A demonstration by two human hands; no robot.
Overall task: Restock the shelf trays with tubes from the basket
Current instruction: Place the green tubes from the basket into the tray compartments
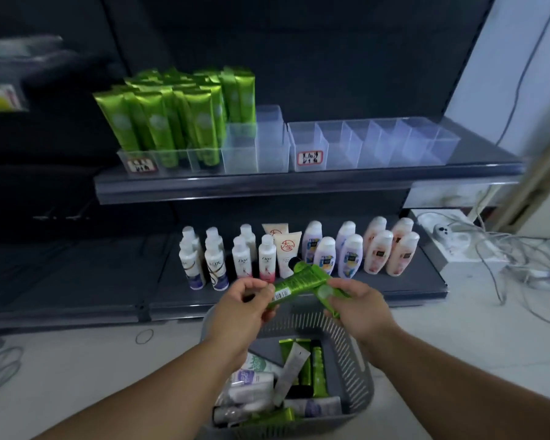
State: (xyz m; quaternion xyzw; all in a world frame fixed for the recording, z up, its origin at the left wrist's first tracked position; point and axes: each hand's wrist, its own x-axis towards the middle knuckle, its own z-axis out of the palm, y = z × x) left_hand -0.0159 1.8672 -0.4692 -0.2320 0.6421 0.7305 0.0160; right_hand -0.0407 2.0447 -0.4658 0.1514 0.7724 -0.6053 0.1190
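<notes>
Now my left grip [245, 309] pinches the crimped, barcoded end of a green tube [291, 285], while my right grip [359, 308] curls round a second green tube [329, 293] that crosses it. Both tubes hang above the grey basket [351, 344], which holds more green and white tubes. On the upper shelf [299, 185], the left tray [242, 157] holds upright green tubes.
</notes>
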